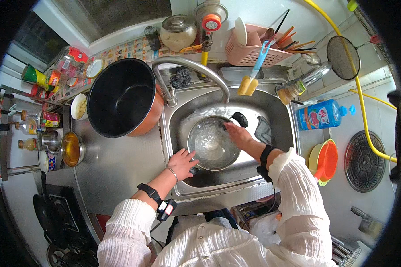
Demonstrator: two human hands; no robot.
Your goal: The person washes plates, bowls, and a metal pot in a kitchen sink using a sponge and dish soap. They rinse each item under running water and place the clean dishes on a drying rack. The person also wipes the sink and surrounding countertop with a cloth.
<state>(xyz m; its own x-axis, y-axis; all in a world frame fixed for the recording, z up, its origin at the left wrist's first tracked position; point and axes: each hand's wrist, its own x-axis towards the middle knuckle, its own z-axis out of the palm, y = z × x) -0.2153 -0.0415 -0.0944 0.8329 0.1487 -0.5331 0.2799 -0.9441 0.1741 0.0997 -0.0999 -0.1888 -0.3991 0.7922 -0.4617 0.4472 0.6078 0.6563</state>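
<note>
A round metal basin (214, 143) with water in it stands in the steel sink (280, 157), under the mouth of the curved faucet (200, 65). My left hand (182, 163) is at the basin's left rim, fingers spread, a dark item partly hidden below the fingertips. At the upper right rim, my right hand (239, 135) touches the basin, its fingertips partly hidden; whether they grip the rim is unclear. Just behind that hand lies a black and white object (239, 119). A wet grey cloth (263, 130) lies against the sink's right side.
A large dark-lined pot (120, 96) stands left of the sink. Behind are a steel scourer (180, 79), a pink utensil basket (254, 55) and a blue-handled sponge brush (255, 73). Blue detergent (317, 114) and an orange strainer (327, 160) sit right. A yellow hose (362, 110) hangs there.
</note>
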